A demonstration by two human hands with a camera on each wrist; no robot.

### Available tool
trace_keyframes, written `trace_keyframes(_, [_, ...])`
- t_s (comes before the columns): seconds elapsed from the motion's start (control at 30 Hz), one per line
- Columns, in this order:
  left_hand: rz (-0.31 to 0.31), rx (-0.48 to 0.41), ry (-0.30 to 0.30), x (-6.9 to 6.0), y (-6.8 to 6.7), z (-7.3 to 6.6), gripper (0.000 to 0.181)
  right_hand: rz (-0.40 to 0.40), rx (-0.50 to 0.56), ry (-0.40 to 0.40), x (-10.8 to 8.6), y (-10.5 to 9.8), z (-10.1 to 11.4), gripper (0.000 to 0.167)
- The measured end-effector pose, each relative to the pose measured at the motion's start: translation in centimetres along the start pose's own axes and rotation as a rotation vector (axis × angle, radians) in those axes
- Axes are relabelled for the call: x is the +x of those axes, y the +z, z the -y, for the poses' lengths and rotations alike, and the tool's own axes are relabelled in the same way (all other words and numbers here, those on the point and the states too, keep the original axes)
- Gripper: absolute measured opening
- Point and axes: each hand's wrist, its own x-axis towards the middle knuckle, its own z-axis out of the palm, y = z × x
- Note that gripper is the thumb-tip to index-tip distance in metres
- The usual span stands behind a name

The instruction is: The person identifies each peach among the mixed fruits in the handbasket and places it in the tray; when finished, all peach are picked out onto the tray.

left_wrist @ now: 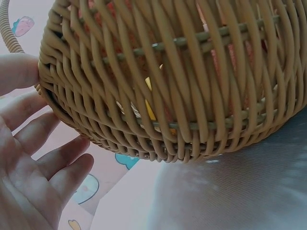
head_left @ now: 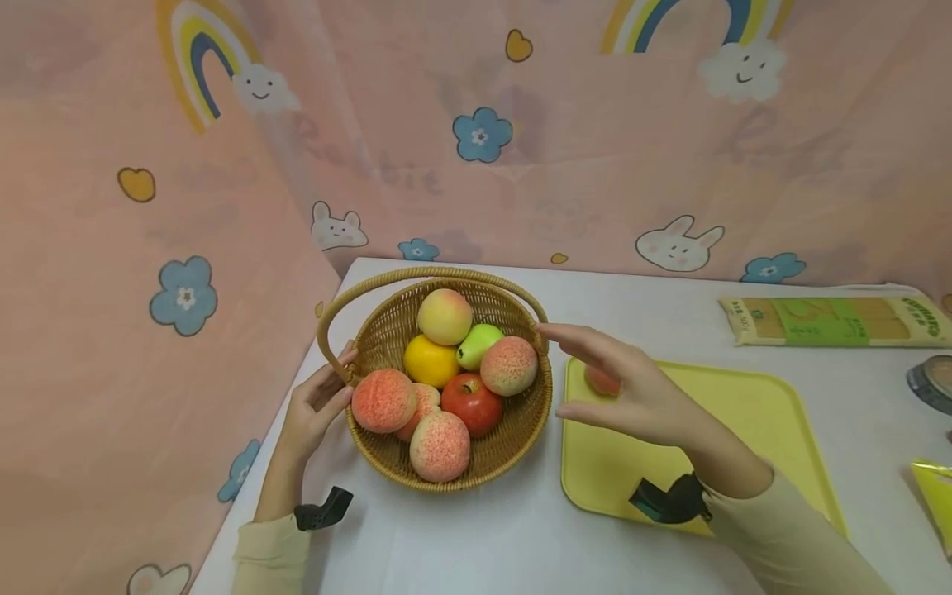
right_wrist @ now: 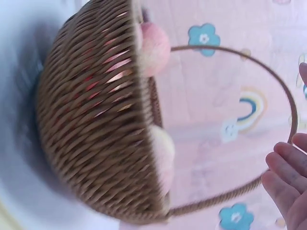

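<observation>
A wicker basket (head_left: 375, 340) with an arched handle (head_left: 435, 271) stands on the table. Inside lie several peaches (head_left: 439, 446), a red apple (head_left: 473, 405), a green pear (head_left: 479, 345) and a round yellow fruit (head_left: 430, 362). At the basket's left side, my left hand (head_left: 308, 413) touches the rim near the handle's foot; its fingers (left_wrist: 41, 129) look spread and loosely extended in the left wrist view. On the other side, my right hand (head_left: 632, 388) is held with thumb and fingers apart, fingertips close to the right rim; contact is unclear. Nothing is in its grasp.
Right of the basket lies a yellow tray (head_left: 729, 421), with a reddish fruit (head_left: 601, 380) partly hidden behind my right hand. Farther right are a noodle pack (head_left: 833, 321), a dark tape roll (head_left: 930, 384) and a yellow packet (head_left: 935, 500). A patterned pink cloth (head_left: 416, 190) hangs behind.
</observation>
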Motion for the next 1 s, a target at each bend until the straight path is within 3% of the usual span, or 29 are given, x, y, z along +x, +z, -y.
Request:
trace_keyframes(0.2, [0.010, 0.007, -0.009, 0.1, -0.1, -0.1, 0.043, 0.074, -0.021, -0.111, 3.5, 0.8, 2.8, 0.075])
trace_keyframes(0.3, [0.005, 0.005, -0.010, 0.1, -0.1, 0.0, 0.043, 0.125, -0.013, -0.125, 5.3, 1.5, 3.3, 0.074])
trace_keyframes(0.57, [0.000, -0.002, 0.015, 0.0, 0.0, 0.2, 0.045, 0.303, 0.081, -0.089, 10.6, 4.1, 2.2, 0.071])
trace_keyframes(0.7, [-0.005, -0.017, 0.033, 0.0, 0.0, 0.3, 0.045, 0.417, 0.162, -0.020, 12.9, 5.4, 1.6, 0.070])
trace_keyframes(0.8, [-0.004, -0.021, 0.025, 0.0, 0.0, 0.3, 0.045, 0.501, 0.166, 0.019, 14.2, 6.3, 1.2, 0.068])
trace_keyframes(1.0, [0.012, -0.027, -0.002, 0.1, -0.2, 0.3, 0.044, 0.627, 0.108, 0.009, 16.2, 8.4, 0.2, 0.067])
